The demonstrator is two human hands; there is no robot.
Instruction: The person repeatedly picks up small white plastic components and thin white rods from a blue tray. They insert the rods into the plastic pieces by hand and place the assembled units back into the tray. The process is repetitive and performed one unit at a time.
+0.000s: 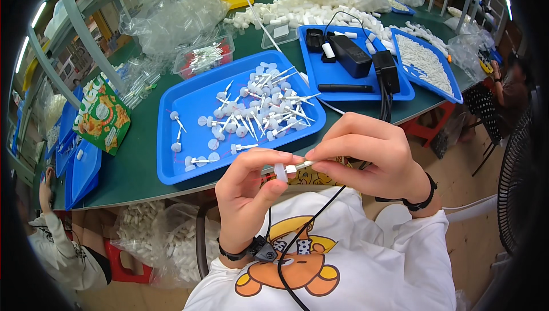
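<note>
In front of my chest, my left hand point(243, 191) pinches a small white plastic piece point(281, 172) with a round translucent disc at its end. My right hand point(374, 153), thumb and forefinger pressed together, grips the thin pale tip point(308, 163) on the other side of the same piece. The fingertips of the two hands nearly meet there. Just beyond my hands lies a large blue tray point(189, 94). Several similar disc-ended pieces point(260, 105) with slim white stems are heaped toward its right side.
A second blue tray point(311, 76) holds black devices and cables. Beside it, another tray point(452, 85) carries small white sticks. White cylinders point(320, 13) pile up at the back. At left stand a green snack bag point(103, 117) and a co-worker's arm point(46, 193). A black fan point(514, 179) is at right.
</note>
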